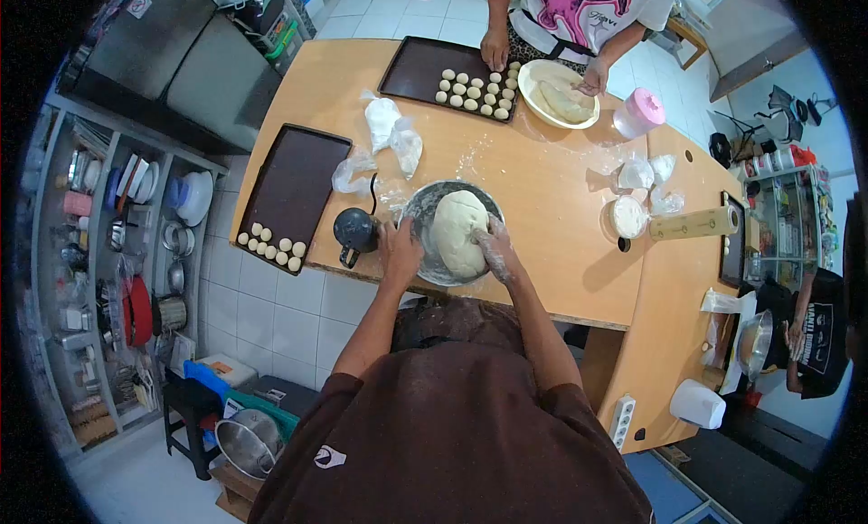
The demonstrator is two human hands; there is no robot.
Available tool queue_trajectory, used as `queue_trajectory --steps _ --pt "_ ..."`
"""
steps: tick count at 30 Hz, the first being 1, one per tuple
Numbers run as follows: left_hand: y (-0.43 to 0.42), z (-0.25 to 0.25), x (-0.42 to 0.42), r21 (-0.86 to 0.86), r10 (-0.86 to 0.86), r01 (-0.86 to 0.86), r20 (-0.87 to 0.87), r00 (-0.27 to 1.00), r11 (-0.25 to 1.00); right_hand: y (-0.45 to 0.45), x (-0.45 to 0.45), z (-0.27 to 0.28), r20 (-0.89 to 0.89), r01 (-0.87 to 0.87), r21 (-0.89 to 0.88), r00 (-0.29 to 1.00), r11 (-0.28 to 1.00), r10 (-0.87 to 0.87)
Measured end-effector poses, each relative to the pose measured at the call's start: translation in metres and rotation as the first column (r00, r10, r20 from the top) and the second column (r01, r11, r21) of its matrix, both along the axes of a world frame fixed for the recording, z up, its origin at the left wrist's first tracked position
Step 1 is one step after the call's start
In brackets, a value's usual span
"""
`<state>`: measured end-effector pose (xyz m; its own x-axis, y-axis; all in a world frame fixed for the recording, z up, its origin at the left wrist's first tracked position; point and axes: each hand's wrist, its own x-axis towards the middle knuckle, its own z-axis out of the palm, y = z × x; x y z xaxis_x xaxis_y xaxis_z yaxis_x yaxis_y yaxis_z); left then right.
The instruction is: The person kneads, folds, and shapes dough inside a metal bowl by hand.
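Note:
A large pale lump of dough (459, 230) sits in a round metal bowl (423, 204) dusted with flour, at the table edge in front of me. My left hand (400, 250) is closed on the bowl's left rim. Flour coats my right hand (495, 251), which grips the right side of the dough with its fingers against the surface. A black device with a handle and cord (355, 229) stands just left of my left hand.
Dark baking trays (294, 185) (411, 67) carry small dough balls. Flour bags (382, 122), a pink-lidded container (639, 113) and a rolling pin (692, 224) lie around. Opposite, a person's hand (495, 50) touches dough balls beside a cream bowl (579, 122). Another person (818, 334) works at right.

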<state>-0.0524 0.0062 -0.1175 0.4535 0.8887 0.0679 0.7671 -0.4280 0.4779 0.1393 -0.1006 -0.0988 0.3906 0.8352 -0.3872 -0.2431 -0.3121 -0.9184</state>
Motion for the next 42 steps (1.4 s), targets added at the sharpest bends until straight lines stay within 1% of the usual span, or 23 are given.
queue_trajectory --steps 1,4,6,7,8,9,10,12,14,15,18,20,23,26,30,32,34,35,37,38,39,40,42 --pt "0.001 0.011 0.001 0.031 0.006 -0.005 -0.045 0.999 1.0 -0.002 -0.002 0.002 -0.123 0.038 0.038 0.992 0.999 -0.033" --pt "0.0 0.045 0.006 0.184 -0.065 0.039 0.139 0.988 0.982 -0.01 -0.008 0.026 -0.505 0.162 0.134 0.86 0.978 -0.073" --pt "-0.005 0.062 0.013 0.025 -0.027 0.02 0.319 0.947 0.999 -0.015 -0.01 0.055 -0.749 0.245 0.177 0.662 0.953 -0.031" --pt "-0.01 0.07 0.017 -0.057 0.003 0.021 0.401 0.916 0.998 -0.015 -0.014 0.056 -0.688 0.253 0.163 0.722 0.954 -0.074" --pt "-0.015 0.077 0.023 -0.25 0.118 0.003 0.466 0.877 0.968 -0.014 -0.02 0.057 -0.62 0.261 0.151 0.776 0.954 -0.114" --pt "-0.023 0.083 0.03 -0.436 0.242 0.002 0.504 0.829 0.9 -0.013 -0.026 0.056 -0.546 0.27 0.138 0.823 0.953 -0.154" --pt "-0.03 0.09 0.037 -0.602 0.37 0.019 0.515 0.773 0.798 -0.014 -0.031 0.054 -0.35 0.247 0.132 0.918 0.96 -0.188" --pt "-0.045 0.114 0.046 -0.594 0.299 0.111 0.547 0.782 0.797 -0.016 -0.039 0.049 0.085 0.203 0.109 0.973 0.973 -0.212" --pt "-0.055 0.11 0.046 -0.528 0.232 0.152 0.59 0.774 0.836 -0.014 -0.045 0.038 0.266 0.237 0.12 0.928 0.964 -0.261" --pt "-0.055 0.107 0.045 -0.585 0.294 0.156 0.599 0.745 0.796 -0.015 -0.048 0.032 0.352 0.254 0.128 0.892 0.959 -0.283" --pt "-0.054 0.109 0.043 -0.735 0.459 0.152 0.556 0.693 0.661 -0.011 -0.047 0.064 0.367 0.144 0.192 0.907 0.971 -0.207" --pt "-0.051 0.131 0.046 -0.817 0.535 0.115 0.469 0.703 0.565 -0.01 -0.043 0.043 0.352 0.112 0.191 0.92 0.975 -0.175" --pt "-0.044 0.133 0.046 -0.83 0.584 0.285 0.545 0.602 0.48 0.003 -0.041 0.017 0.261 0.065 0.195 0.958 0.979 -0.116" --pt "-0.044 0.148 0.05 -0.868 0.642 0.201 0.475 0.602 0.454 -0.002 -0.033 0.011 0.277 -0.019 0.147 0.961 0.989 -0.023" --pt "-0.04 0.136 0.053 -0.836 0.641 0.322 0.548 0.538 0.444 -0.007 -0.027 0.01 0.395 -0.032 0.17 0.918 0.985 -0.038" --pt "-0.042 0.133 0.055 -0.805 0.644 0.34 0.593 0.483 0.486 -0.009 -0.026 0.031 0.44 -0.029 0.224 0.895 0.974 -0.075" --pt "-0.034 0.126 0.054 -0.879 0.756 0.326 0.469 0.457 0.348 -0.008 -0.024 0.086 0.431 -0.012 0.326 0.892 0.945 -0.138" --pt "-0.029 0.126 0.054 -0.905 0.803 0.322 0.403 0.44 0.278 -0.01 -0.026 0.091 0.562 -0.016 0.262 0.815 0.965 -0.139" --pt "-0.025 0.127 0.051 -0.868 0.746 0.342 0.489 0.452 0.361 -0.016 -0.033 0.097 0.78 0.011 0.133 0.616 0.991 -0.112" --pt "-0.019 0.13 0.046 -0.845 0.709 0.354 0.531 0.464 0.401 -0.015 -0.035 0.096 0.551 0.128 0.117 0.817 0.985 -0.172" --pt "-0.015 0.13 0.044 -0.849 0.737 0.38 0.515 0.439 0.367 -0.016 -0.032 0.091 0.27 0.227 0.068 0.933 0.971 -0.237" --pt "-0.011 0.131 0.042 -0.851 0.762 0.408 0.497 0.416 0.331 -0.014 -0.033 0.096 -0.033 0.307 -0.008 0.951 0.952 -0.307" --pt "-0.005 0.132 0.039 -0.825 0.791 0.506 0.477 0.383 0.252 -0.017 -0.049 0.108 -0.251 0.286 0.018 0.929 0.958 -0.273"
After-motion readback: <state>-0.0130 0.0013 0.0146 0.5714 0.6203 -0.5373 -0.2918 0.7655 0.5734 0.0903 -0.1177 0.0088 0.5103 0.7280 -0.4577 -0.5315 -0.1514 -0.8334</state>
